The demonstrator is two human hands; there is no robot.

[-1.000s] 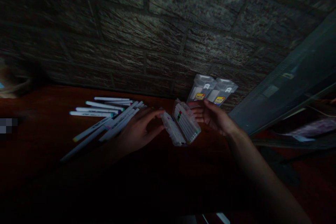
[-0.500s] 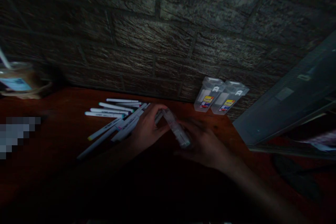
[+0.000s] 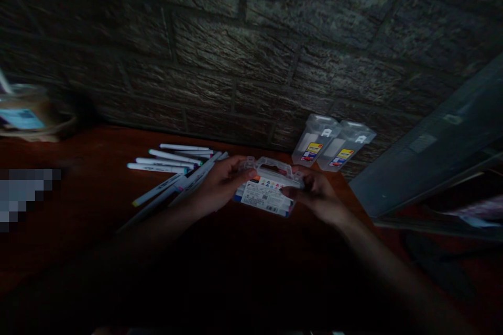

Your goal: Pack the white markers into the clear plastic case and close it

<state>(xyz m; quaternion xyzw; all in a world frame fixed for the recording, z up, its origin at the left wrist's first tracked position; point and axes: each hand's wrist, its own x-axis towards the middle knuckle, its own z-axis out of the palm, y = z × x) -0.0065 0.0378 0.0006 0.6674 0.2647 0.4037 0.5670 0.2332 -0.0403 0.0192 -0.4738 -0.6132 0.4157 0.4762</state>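
Note:
A clear plastic marker case (image 3: 265, 194) with a carry handle at its top and a printed label is held above the table between both hands. My left hand (image 3: 223, 180) grips its left side, thumb on the face. On the right side, my right hand (image 3: 320, 196) closes around the case with its thumb near the label. What lies inside the case is hard to make out behind the label. Several white markers (image 3: 168, 159) with coloured ends lie loose on the table, left of and partly behind my left hand.
Two clear plastic boxes with yellow labels (image 3: 312, 152) stand against the brick wall (image 3: 204, 73) at the table's back right. A drink cup with a straw (image 3: 23, 110) is at the far left. Beyond the brown table's (image 3: 106, 157) right edge stands a grey metal panel (image 3: 416, 141).
The case has turned from edge-on to showing its labelled face and handle. My right hand has taken hold of its right side, and my left hand keeps its grip.

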